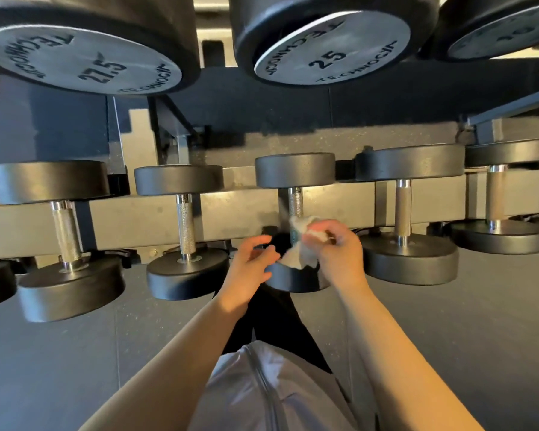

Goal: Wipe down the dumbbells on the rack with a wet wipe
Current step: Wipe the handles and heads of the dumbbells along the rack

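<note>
From my head camera, looking down: my right hand [339, 250] has its fingers curled round a crumpled white wet wipe [302, 244], bunched against the near end of the knurled steel handle [295, 203] of the small black round-headed dumbbell [294, 169] straight ahead of me on the lower tier. The wipe hangs down onto the inner face of that dumbbell's near head [293, 278]. My left hand [249, 269] is just beside that head, fingers loosely spread and holding nothing; I cannot tell whether its fingertips touch the rubber or hover off it.

So I judge I am in the middle of this one dumbbell, working the handle where it meets the near head. The far head and upper handle show no wipe on them now.

As for what is left (I can only guess from surfaces), none of the neighbours looks visibly wet: the two black dumbbells to my left [181, 225] [63, 237], the two to my right [405, 213] [498, 200], and the big grey-faced ones on the upper tier marked 27.5 [84, 54] and 25 [330, 48]. Whether any have already been cleaned I cannot tell. The grey steel rack rail [137, 219] runs behind the handles. By my reckoning a good deal of the rack may still need doing.
</note>
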